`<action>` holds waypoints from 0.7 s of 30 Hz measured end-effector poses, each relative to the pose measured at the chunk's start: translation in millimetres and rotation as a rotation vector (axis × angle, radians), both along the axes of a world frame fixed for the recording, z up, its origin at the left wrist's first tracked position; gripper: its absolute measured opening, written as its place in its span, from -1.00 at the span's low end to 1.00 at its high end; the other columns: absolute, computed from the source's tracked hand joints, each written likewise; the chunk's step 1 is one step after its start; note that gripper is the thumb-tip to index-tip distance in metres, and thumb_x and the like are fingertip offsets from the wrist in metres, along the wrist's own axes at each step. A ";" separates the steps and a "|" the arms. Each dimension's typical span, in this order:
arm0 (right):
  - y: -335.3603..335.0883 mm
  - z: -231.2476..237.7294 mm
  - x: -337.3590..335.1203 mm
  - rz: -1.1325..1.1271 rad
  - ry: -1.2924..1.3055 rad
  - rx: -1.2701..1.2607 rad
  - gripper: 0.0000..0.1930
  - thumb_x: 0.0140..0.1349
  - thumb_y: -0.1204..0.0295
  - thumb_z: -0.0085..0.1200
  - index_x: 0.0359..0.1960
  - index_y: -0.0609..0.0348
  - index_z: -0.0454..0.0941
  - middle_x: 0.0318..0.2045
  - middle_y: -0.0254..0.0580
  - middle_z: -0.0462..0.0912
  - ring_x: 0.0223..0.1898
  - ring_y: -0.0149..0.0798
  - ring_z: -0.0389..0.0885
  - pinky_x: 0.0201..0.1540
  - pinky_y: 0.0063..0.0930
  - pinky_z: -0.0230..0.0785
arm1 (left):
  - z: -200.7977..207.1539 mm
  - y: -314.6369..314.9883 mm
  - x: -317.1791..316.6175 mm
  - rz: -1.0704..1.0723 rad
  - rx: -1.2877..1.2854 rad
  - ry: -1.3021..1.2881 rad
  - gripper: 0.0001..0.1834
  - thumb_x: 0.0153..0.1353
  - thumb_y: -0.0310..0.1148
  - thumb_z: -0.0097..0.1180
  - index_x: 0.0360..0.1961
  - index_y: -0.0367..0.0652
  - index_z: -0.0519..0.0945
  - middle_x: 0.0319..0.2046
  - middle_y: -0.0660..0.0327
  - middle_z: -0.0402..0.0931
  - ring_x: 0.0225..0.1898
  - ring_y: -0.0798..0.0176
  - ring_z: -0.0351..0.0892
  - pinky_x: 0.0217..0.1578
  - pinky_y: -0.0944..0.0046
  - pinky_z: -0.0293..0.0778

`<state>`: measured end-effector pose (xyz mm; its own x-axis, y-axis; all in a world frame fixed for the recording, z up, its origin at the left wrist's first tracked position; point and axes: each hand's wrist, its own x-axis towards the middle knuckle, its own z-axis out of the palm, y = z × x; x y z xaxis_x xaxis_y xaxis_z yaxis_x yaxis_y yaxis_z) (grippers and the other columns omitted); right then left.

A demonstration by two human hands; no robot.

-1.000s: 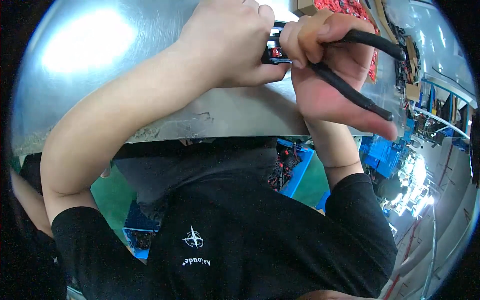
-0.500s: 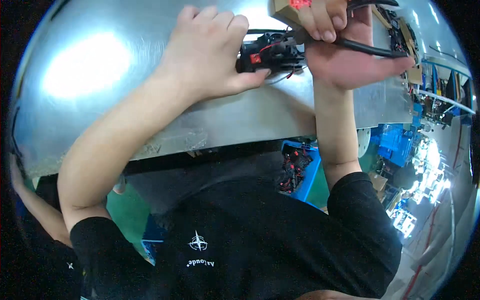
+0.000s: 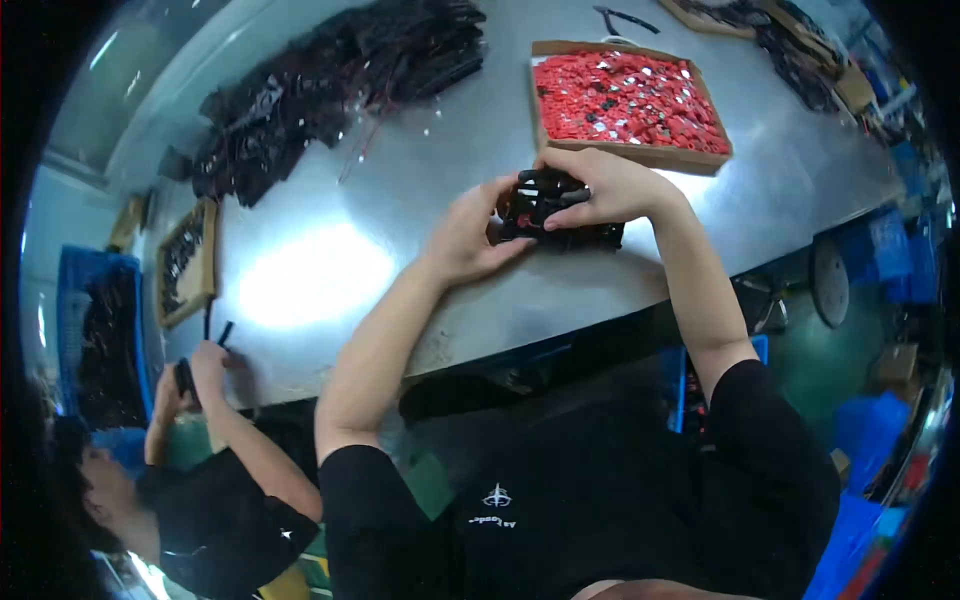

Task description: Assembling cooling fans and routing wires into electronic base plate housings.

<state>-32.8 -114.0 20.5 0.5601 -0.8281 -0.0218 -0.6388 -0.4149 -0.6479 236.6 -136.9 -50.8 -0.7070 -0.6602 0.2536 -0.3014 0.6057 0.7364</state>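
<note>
Both hands are on a black plastic assembly (image 3: 545, 200) with a small red part, low over the metal table (image 3: 480, 330). My left hand (image 3: 470, 232) grips its left end, with the thumb along the near side. My right hand (image 3: 605, 188) is closed over its right part, fingers behind and thumb in front. Much of the assembly is hidden by fingers, and its exact kind cannot be made out. Just behind my right hand stands a shallow cardboard box (image 3: 640, 157) full of small red parts (image 3: 630, 100).
A dark tool with spread handles (image 3: 628, 18) lies behind the box. Black wired parts (image 3: 340, 75) are heaped at the far left. A tray (image 3: 212, 250) stands at the left, near a co-worker's hands (image 3: 208, 370). A blue bin (image 3: 762, 350) sits below the table's edge.
The black-handled tool has left my right hand, which now holds the assembly too. The view has shifted, bringing the red parts box, the black heap and the co-worker into fuller sight.
</note>
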 end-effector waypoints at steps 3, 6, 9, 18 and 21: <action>34.5 5.5 -14.2 -0.070 -0.194 -0.065 -0.43 0.28 0.13 0.46 0.11 0.18 0.45 -0.13 0.07 0.70 -0.10 0.07 0.71 -0.03 -0.15 0.55 | 3.6 4.8 -3.1 -0.017 -0.178 0.208 0.04 0.06 -0.35 0.55 0.56 -0.12 0.27 0.14 0.01 0.64 -0.06 0.02 0.64 0.09 0.04 0.58; 103.9 1.7 -34.2 -0.071 -0.473 0.180 -0.46 0.23 0.29 0.51 0.11 0.19 0.47 -0.06 -0.10 0.67 -0.02 -0.15 0.67 0.07 -0.25 0.49 | 1.1 0.3 12.4 0.005 -0.214 0.230 0.04 0.07 -0.39 0.46 0.60 -0.11 0.23 0.13 0.06 0.65 -0.08 0.14 0.60 0.08 0.11 0.53; 187.6 -69.6 -77.6 0.058 -1.228 0.795 -0.44 0.18 0.47 0.53 0.15 0.30 0.49 0.04 -0.22 0.64 0.11 -0.36 0.59 0.22 -0.38 0.42 | -0.3 1.4 2.5 0.041 -0.118 0.121 -0.34 0.25 -0.53 0.33 0.41 -0.21 0.52 -0.06 0.09 0.70 -0.17 0.27 0.61 -0.04 0.26 0.55; 476.2 -342.1 -237.5 -1.904 -1.563 0.778 -0.67 0.48 0.20 0.21 0.10 0.16 0.67 -0.05 -0.06 0.81 -0.13 -0.10 0.82 0.00 -0.03 0.72 | -0.5 5.7 -45.2 -0.091 -0.161 -0.091 -0.76 0.36 -0.45 0.32 0.02 -0.21 0.71 -0.07 0.12 0.63 -0.09 0.16 0.64 -0.04 0.25 0.58; 636.3 -377.2 -302.5 -1.723 -0.742 0.401 -0.58 0.44 0.15 0.13 0.16 0.15 0.67 0.02 -0.05 0.82 -0.01 0.02 0.79 0.11 0.11 0.63 | -3.4 -4.7 -61.9 -0.126 -0.068 0.076 -0.79 0.35 -0.45 0.30 -0.02 -0.21 0.72 -0.08 0.11 0.63 -0.08 0.13 0.68 -0.04 0.23 0.61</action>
